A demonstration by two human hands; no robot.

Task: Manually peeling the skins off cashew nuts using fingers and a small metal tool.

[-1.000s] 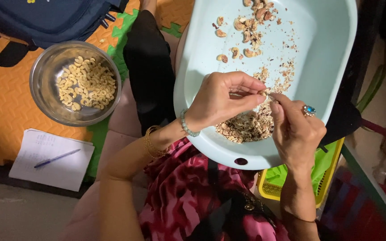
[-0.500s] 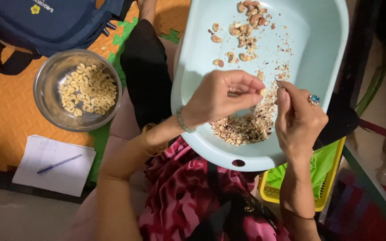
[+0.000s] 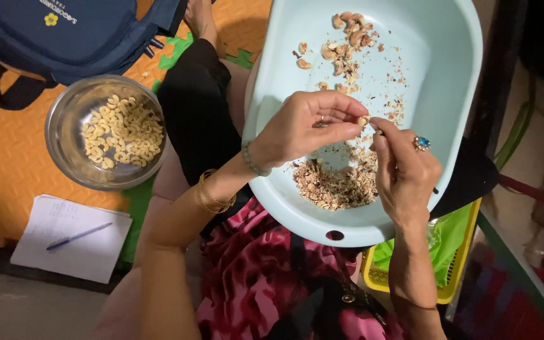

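I see my left hand [image 3: 303, 129] pinching a cashew [image 3: 363, 120] at its fingertips, my right hand's [image 3: 404, 170] closed fingers touching it, above the basin [image 3: 448, 75].

We record a single warm light source from above, strongest at frame centre. The pale blue tub [image 3: 454, 69] is the brightest surface, with a soft sheen on its inner wall and no hard glare. The left hand [image 3: 303, 129] throws a dim shadow onto the tub wall beneath it. The steel bowl [image 3: 64, 151] shows muted reflections along its rim. Brightness falls off sharply toward the right edge and lower corners, which sit in near darkness with detail lost. Centre focus is crisp; we note slight softness and grain in the dark margins.
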